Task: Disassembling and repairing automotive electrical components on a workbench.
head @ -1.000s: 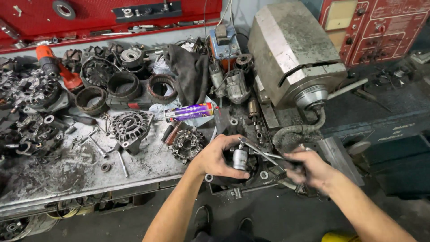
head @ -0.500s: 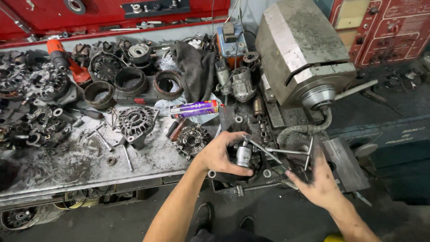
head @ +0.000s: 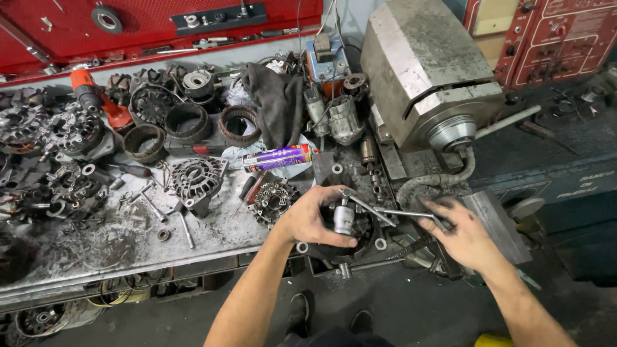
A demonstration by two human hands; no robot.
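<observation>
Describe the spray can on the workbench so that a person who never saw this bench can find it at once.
Start at the big grey machine housing on the right of the workbench, then go left and down past the dark rag. Just below the rag lies the spray can, on its side. It is the only purple and white thing among dull grey metal parts, and its red cap points toward the machine.

Purple spray can [head: 277, 157] lying flat beside dark rag [head: 277, 103]; orange drill [head: 96, 97] among alternator housings on grimy surface [head: 96, 247].
</observation>
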